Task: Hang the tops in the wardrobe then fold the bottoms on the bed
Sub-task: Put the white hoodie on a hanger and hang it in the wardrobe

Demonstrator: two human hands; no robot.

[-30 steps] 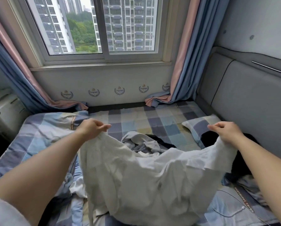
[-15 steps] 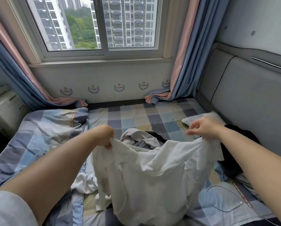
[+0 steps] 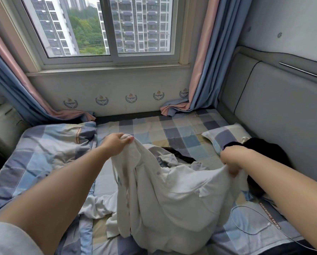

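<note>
- On the bed (image 3: 181, 133), in the head view, a person holds up a white top (image 3: 163, 196) with two bare hands.
- The left hand (image 3: 115, 144) is up high and farther out. Its fingers (image 3: 129, 139) are curled tight on one bunched end of the white top.
- The right hand (image 3: 231, 159) is lower and over to the right. It grips the other end, with its fingers tucked down into the cloth, so only a little of them shows.
- The white top hangs between the two hands like a droopy bridge. Its long way runs from left to right, from one hand to the other, and its bottom part rests in a heap on the bed, close to the person.
- Both hands already hold it, so neither hand has to reach. I think the next move is to shake it flat and find the shoulders, so it can go on a hanger. No wardrobe or hanger shows here.
- Behind the white top lies a pile of clothes (image 3: 172, 157), grey and dark.
- A black garment (image 3: 264, 150) lies beside the checked pillow (image 3: 225, 135), near the right hand.
- A thin white cable (image 3: 249, 230) curls on the bed under the right arm. It could snag if the cloth drags over it.
</note>
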